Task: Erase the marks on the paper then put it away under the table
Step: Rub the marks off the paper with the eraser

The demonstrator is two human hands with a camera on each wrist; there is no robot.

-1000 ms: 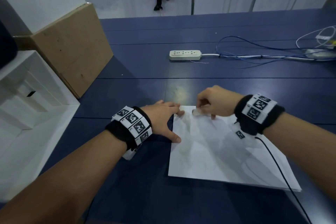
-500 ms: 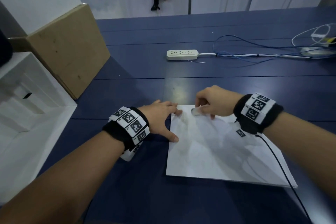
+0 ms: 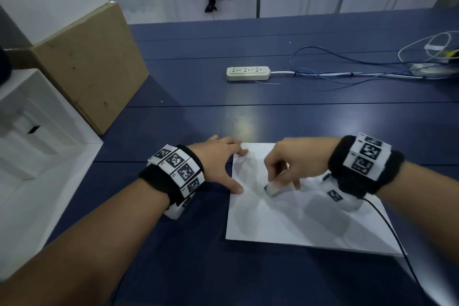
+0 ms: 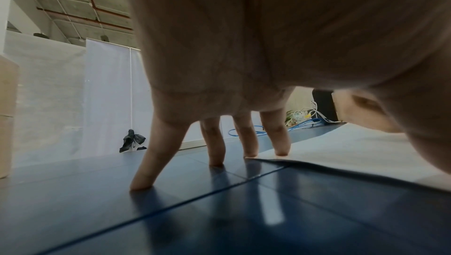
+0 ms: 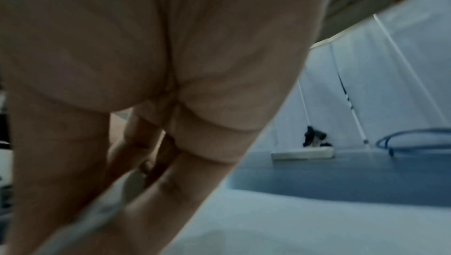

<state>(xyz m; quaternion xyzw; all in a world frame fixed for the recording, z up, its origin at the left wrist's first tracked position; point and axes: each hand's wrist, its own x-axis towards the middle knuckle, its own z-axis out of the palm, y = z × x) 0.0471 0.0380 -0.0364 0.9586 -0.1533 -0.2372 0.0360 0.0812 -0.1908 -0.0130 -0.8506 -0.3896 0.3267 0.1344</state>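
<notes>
A white sheet of paper (image 3: 298, 216) lies flat on the dark blue table (image 3: 186, 256), and faint grey smudges show near its upper left part. My left hand (image 3: 223, 164) is spread, its straight fingertips (image 4: 281, 150) and thumb pressing the sheet's left edge and the table beside it. My right hand (image 3: 288, 169) pinches a small white eraser (image 3: 273, 187) whose dark tip touches the paper (image 5: 305, 226). The right wrist view is blurred; the eraser (image 5: 102, 209) shows there as a pale streak.
A white power strip (image 3: 248, 73) with blue and white cables (image 3: 347, 74) lies farther back. A cardboard box (image 3: 87, 69) and a white shelf unit (image 3: 37, 144) stand at the left. A black cable (image 3: 397, 238) runs from my right wristband over the paper's right side.
My right hand has slid the eraser from the paper's top edge down toward me, onto the upper middle of the sheet. My left hand stays pressed on the left edge.
</notes>
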